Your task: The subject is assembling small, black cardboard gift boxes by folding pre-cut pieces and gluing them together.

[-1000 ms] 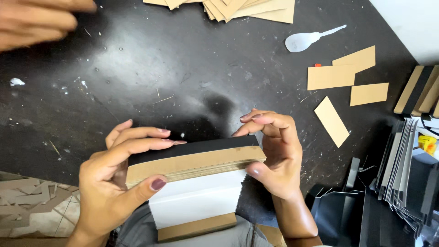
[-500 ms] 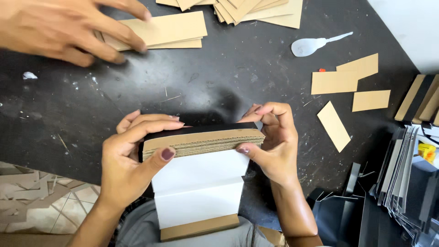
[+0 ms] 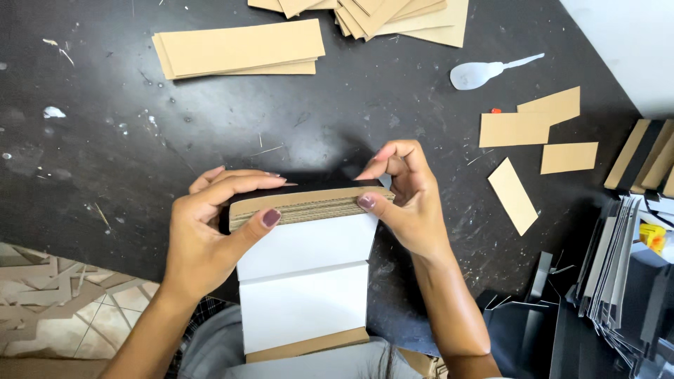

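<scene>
At the centre of the frame, the left hand [image 3: 210,235] and right hand [image 3: 407,196] both clamp a folded stack of brown cardboard [image 3: 309,205] from either side, thumbs on its near edge. A white sheet [image 3: 303,281] hangs below it. 1 pile of cardboard strips [image 3: 239,49] lies upper left on the black table [image 3: 105,161].

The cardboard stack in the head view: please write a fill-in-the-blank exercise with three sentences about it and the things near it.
1. Both hands, the left hand and the right hand, hold a stack of brown ____ pieces.
2. The sheet hanging below the stack is ____ in colour.
3. The plastic spoon lies on the ____ tabletop.

Missing words: cardboard; white; black
</scene>
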